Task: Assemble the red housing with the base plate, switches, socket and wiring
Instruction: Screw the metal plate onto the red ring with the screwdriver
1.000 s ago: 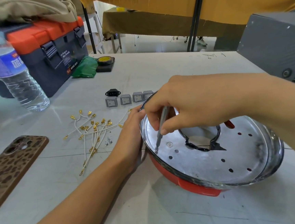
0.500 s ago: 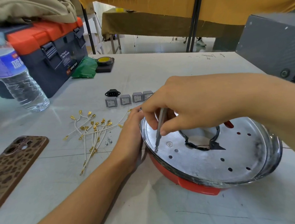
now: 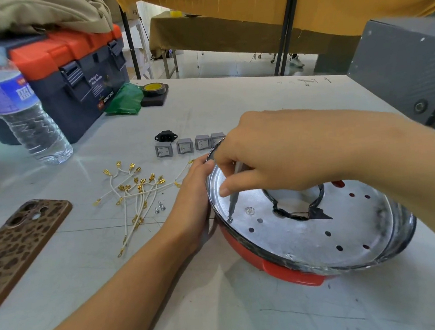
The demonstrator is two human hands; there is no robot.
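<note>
The red housing [image 3: 283, 269] lies on the white table with the silver base plate [image 3: 304, 238] set in it. My right hand [image 3: 270, 155] grips a thin screwdriver [image 3: 234, 199], whose tip stands on a screw [image 3: 230, 219] near the plate's left edge. My left hand [image 3: 193, 203] holds the housing's left rim. Several grey switches [image 3: 184, 146] stand in a row behind, and the black socket [image 3: 165, 136] lies just beyond them. White wires with gold terminals [image 3: 135, 195] are spread to the left. Two loose screws [image 3: 159, 207] lie beside them.
A phone in a spotted brown case [image 3: 15, 243] lies at the left edge. A water bottle [image 3: 19, 108] and an orange and navy toolbox [image 3: 72, 77] stand at the back left, with a green bag [image 3: 125, 99] and a tape roll [image 3: 155, 89]. A grey box [image 3: 402, 69] stands at the right.
My right hand's fingers have shifted slightly on the screwdriver, which stays on the same screw. My left hand and the housing have not moved.
</note>
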